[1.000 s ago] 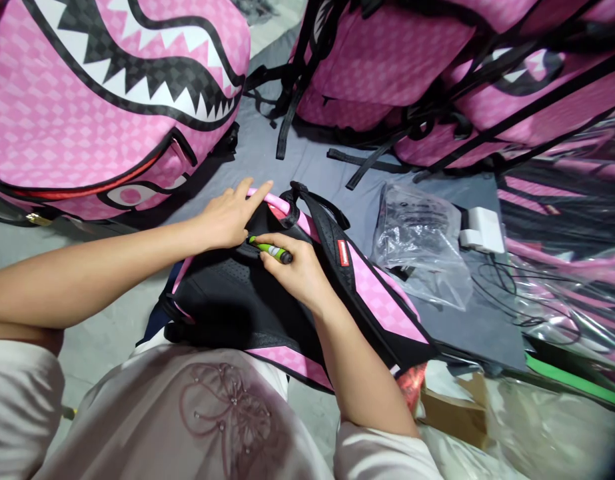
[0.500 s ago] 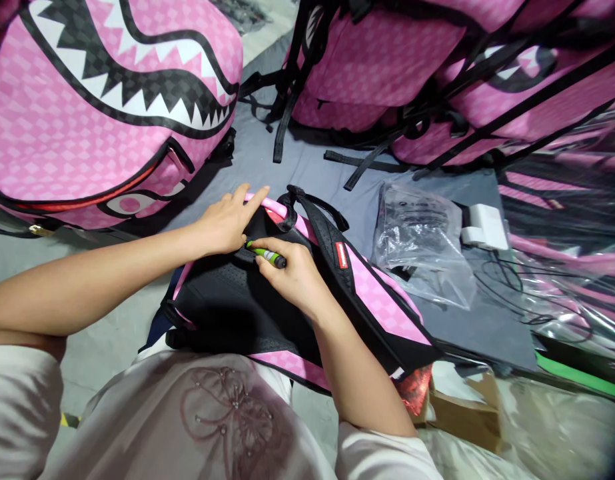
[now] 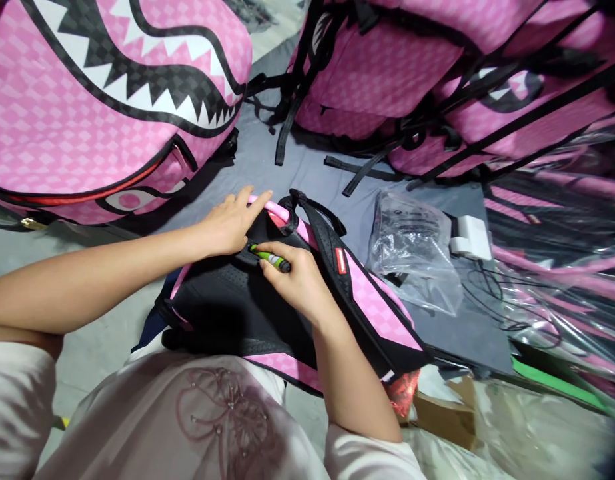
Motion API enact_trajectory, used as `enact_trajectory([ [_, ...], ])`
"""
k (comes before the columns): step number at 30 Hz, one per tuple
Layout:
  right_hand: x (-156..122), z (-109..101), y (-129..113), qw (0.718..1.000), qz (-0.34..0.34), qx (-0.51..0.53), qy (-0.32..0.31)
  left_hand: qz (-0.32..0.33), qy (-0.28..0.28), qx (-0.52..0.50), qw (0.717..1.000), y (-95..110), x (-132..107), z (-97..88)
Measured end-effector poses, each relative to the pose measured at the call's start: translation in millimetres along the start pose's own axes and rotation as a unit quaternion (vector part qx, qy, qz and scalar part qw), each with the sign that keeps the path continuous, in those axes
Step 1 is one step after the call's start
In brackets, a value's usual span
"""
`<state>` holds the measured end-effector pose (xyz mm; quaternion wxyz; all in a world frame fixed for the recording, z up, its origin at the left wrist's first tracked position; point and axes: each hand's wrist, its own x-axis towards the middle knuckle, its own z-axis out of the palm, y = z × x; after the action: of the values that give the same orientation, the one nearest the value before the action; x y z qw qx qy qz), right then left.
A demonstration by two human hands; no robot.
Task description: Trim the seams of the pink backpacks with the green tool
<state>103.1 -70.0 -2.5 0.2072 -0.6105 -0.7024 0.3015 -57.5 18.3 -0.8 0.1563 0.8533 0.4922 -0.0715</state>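
A black and pink checked backpack (image 3: 214, 303) lies on my lap against the table edge, its black padded back side up. My left hand (image 3: 232, 223) rests spread on its top end, fingers apart across the pink handle (image 3: 274, 208) and edge, thumb on the black panel. In my right hand (image 3: 297, 273) is a green, black-ended pen-shaped tool (image 3: 270, 256), pinched between thumb and fingers. Its tip points at the black panel beside my left thumb; whether it touches is too small to tell. A shoulder strap (image 3: 332, 243) with a red label runs along the right side.
A large pink backpack (image 3: 152, 157) with a toothed-mouth print stands at left. More pink backpacks (image 3: 377, 80) stand at the back right. On the grey table (image 3: 307, 167) lie a clear plastic bag (image 3: 412, 247) and a white adapter (image 3: 471, 239) with cords. Plastic-wrapped goods (image 3: 562, 267) are stacked at right.
The view has shifted slightly. Both hands and the pen-shaped tool keep nearly the same place on the backpack.
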Motion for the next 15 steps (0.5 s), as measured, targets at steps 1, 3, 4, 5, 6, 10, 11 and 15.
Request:
enact_trajectory([
  [1, 0.2, -0.2, 0.8, 1.0, 0.003, 0.008, -0.001, -0.002, -0.003, -0.004, 1.0, 0.6, -0.2, -0.8],
  [3, 0.8, 0.9, 1.7, 1.0, 0.017, 0.006, 0.015, -0.005, -0.006, -0.011, 1.0, 0.9, 0.0, -1.4],
  [4, 1.4, 2.4, 1.8, 0.999, 0.022, 0.006, 0.025, -0.004, -0.006, -0.013, 1.0, 0.5, 0.4, -1.2],
  [5, 2.1, 4.2, 1.8, 0.999, 0.023, 0.016, 0.03, -0.003, -0.004, -0.012, 1.0, -0.1, 1.0, -0.6],
  [6, 2.8, 6.2, 1.7, 0.999, 0.021, 0.032, 0.028, -0.002, -0.002, -0.008, 1.0, -1.0, 1.7, 0.4],
  [10, 3.0, 9.7, -0.1, 0.999, 0.017, 0.043, 0.024, 0.011, 0.009, 0.004, 1.0, -4.0, 4.1, 4.5],
  [11, 2.3, 9.1, -0.6, 0.999, 0.021, 0.024, 0.034, 0.013, 0.009, 0.005, 1.0, -4.2, 4.5, 5.0],
  [15, 2.0, 4.9, -1.9, 0.999, 0.015, 0.019, 0.024, 0.006, -0.001, 0.009, 1.0, -3.6, 6.3, 3.5],
])
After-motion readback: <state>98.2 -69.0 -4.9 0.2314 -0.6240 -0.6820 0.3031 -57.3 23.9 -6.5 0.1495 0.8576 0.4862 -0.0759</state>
